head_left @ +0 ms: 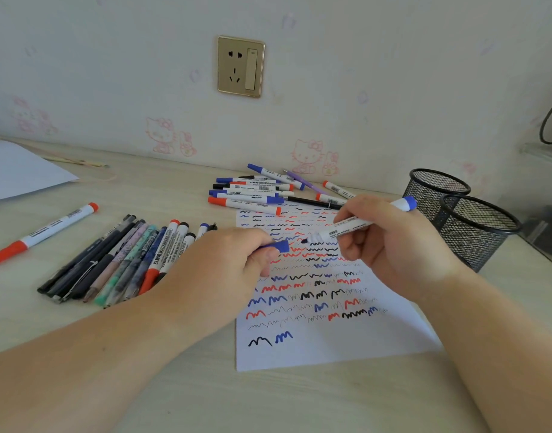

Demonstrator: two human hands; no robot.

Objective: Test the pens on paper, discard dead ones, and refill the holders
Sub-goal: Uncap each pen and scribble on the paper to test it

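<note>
Two black mesh holders stand at the right edge of the desk [180,385], the rear holder [437,190] touching or just behind the front holder [479,229]. Nothing rises above either rim, and what lies deeper inside cannot be told through the mesh.

The right hand [390,242] grips a white marker [356,225] with a blue end, uncapped, its dark tip pointing left just above the test sheet [331,348]. The left hand [227,260] pinches the blue cap [281,246] between thumb and fingers, its open end facing the marker tip, a small gap between them.

The sheet lies flat on the desk and is covered with rows of black, red and blue squiggles.

A row of pens and markers [121,260] lies side by side left of the left hand. A single red-capped marker [41,234] lies apart, farther left. A loose pile of markers [259,192] sits at the sheet's far edge, near the wall. A blank sheet [18,170] lies at the far left.
</note>
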